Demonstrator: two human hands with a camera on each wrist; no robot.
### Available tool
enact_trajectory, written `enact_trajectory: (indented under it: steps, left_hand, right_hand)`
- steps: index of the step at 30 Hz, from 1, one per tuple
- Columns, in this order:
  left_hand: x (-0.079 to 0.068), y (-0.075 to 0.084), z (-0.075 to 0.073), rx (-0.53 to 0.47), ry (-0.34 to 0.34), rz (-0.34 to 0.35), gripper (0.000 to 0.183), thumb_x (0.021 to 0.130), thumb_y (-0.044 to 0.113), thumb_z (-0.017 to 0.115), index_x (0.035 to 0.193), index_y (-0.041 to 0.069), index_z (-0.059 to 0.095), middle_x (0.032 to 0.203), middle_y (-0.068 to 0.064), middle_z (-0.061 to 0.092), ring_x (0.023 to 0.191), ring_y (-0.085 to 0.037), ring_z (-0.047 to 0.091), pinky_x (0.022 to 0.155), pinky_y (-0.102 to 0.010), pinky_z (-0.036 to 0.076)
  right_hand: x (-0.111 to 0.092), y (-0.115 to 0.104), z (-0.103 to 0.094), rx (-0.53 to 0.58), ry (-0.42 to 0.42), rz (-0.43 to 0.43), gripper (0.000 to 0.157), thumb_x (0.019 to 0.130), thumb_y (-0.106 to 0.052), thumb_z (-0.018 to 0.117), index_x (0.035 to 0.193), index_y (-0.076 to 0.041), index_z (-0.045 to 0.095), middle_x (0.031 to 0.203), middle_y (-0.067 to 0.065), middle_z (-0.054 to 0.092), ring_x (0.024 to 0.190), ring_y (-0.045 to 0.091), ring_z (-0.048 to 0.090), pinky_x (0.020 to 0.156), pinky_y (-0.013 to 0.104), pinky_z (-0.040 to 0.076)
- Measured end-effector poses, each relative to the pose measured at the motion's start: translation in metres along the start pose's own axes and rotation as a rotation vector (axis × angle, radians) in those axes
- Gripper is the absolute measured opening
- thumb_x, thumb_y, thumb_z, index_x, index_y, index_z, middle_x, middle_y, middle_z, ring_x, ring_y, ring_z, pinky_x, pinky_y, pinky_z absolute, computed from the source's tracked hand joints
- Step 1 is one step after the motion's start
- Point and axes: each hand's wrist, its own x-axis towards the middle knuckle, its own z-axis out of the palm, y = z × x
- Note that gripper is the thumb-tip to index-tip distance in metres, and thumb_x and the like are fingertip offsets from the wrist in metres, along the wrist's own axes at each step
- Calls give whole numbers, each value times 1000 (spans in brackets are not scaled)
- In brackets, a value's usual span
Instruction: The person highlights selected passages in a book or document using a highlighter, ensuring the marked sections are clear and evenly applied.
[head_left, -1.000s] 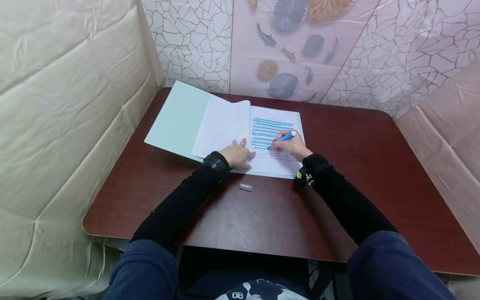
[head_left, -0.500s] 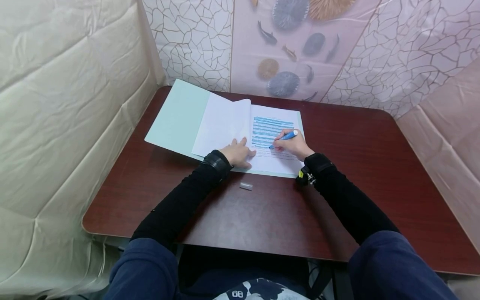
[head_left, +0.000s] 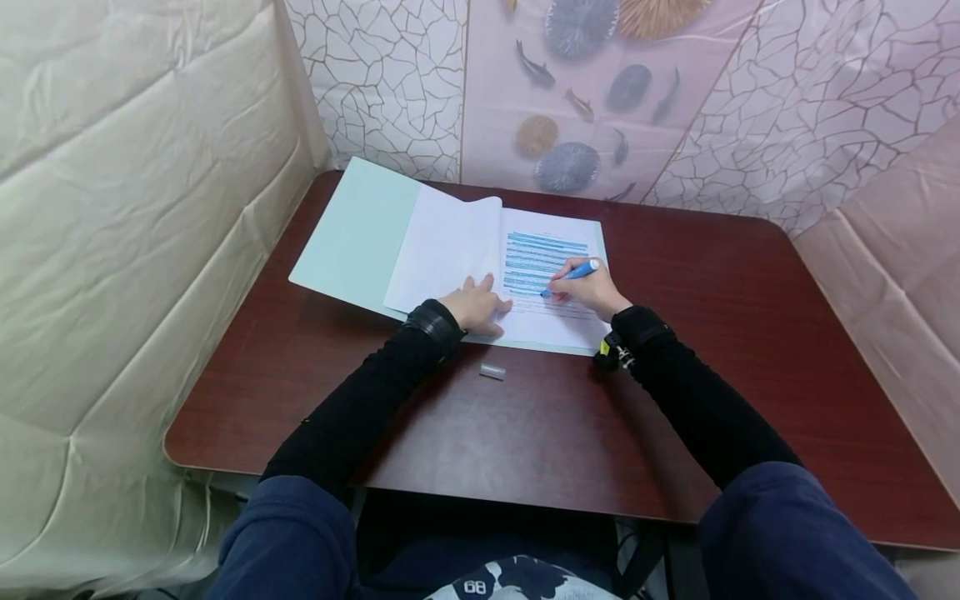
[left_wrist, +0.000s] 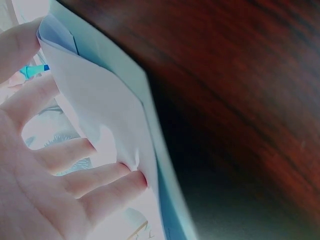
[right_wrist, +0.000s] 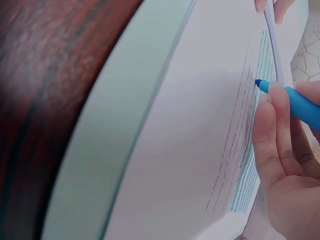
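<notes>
An open pale green folder (head_left: 358,229) lies on the table with white printed sheets inside. On its right page (head_left: 547,327), lines of text are covered by blue strokes, and the lowest lines are bare. My right hand (head_left: 594,292) pinches a blue marker (head_left: 582,269), whose dark blue tip meets the page at the lower end of the strokes in the right wrist view. My left hand (head_left: 474,310) rests with spread fingers near the fold, over the turned-back sheet (head_left: 442,242). In the left wrist view its fingers (left_wrist: 110,190) touch the paper.
A small translucent cylinder (head_left: 492,372) lies on the dark red wooden table (head_left: 735,350) in front of the folder. Patterned fabric (head_left: 375,83) hangs behind the table, and a cream cover (head_left: 150,250) stands along its left side.
My right hand has shifted slightly to the right along a text line with the marker. The left hand stays in place on the folder.
</notes>
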Motion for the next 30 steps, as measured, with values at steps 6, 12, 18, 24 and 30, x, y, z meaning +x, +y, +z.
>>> enact_trajectory:
  steps: [6,12,18,24,30]
  left_hand:
    - [-2,1,-1,13,-5,-1,61,93,39,61,148,26,39,162,-20,8,144,-47,18,116,-54,26]
    - [-2,2,-1,13,-11,-1,62,93,39,61,149,25,37,162,-20,8,144,-47,17,116,-54,25]
    - [-2,2,-1,13,-9,2,62,93,39,61,149,25,37,162,-20,7,144,-47,17,116,-54,25]
    - [-2,2,-1,3,-9,0,62,93,38,61,149,25,38,162,-20,7,145,-48,15,117,-54,23]
    - [-3,2,-2,0,-9,10,62,93,38,61,149,24,38,162,-21,8,144,-49,16,116,-55,24]
  right_hand:
    - [1,5,-3,1,11,2,15,83,-9,74,85,3,66,74,1,71,67,15,70,66,26,57]
    - [1,5,-6,14,-7,23,16,83,-7,73,87,6,65,79,7,73,71,19,71,69,29,58]
    - [-12,-13,-8,11,-9,32,15,84,-2,71,88,10,64,79,10,72,75,27,72,72,35,58]
    - [-6,-1,-9,-15,10,21,16,84,-9,73,86,5,66,73,0,71,70,19,71,69,28,57]
    - [-1,10,-11,-31,11,6,14,83,-11,74,84,1,66,72,-3,70,66,15,70,66,24,56]
